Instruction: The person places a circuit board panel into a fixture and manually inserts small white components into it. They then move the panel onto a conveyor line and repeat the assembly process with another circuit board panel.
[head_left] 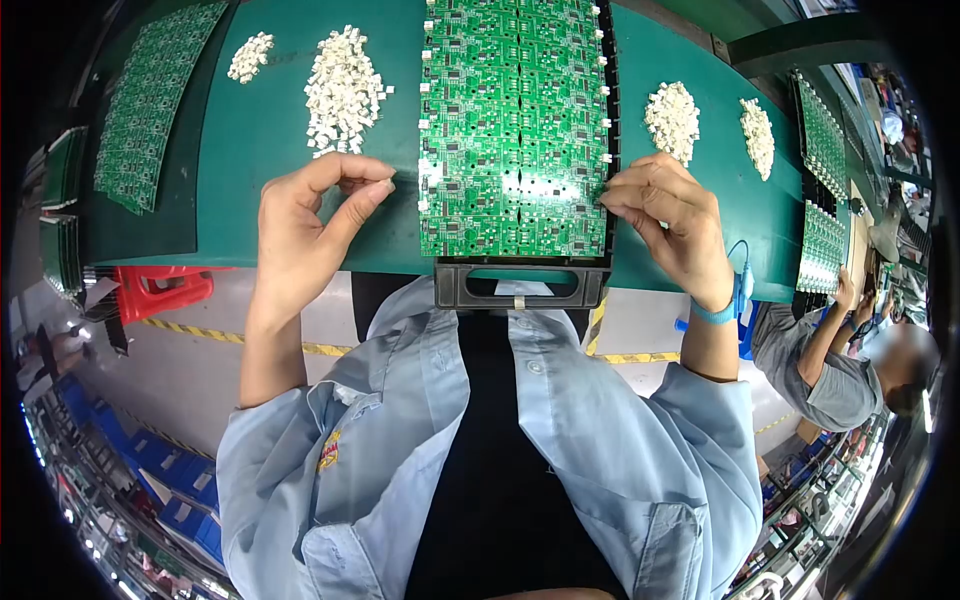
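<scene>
A large green circuit board panel (515, 130) lies on a black carrier with a handle (522, 300) at its near end. Small white connectors stand along both long edges of the panel. My left hand (320, 215) hovers left of the panel, thumb and forefinger pinched together; anything between them is too small to make out. My right hand (675, 215) is at the panel's right edge, its fingertips pinched over that edge and hiding what they hold. A blue wrist strap (713, 314) circles my right wrist.
White connectors lie in a large heap (342, 90) and a small heap (250, 57) on the left, and in two heaps (672, 122) (758, 138) on the right. Another board panel (155, 105) lies far left. A co-worker (830, 350) sits at right near more panels (822, 245).
</scene>
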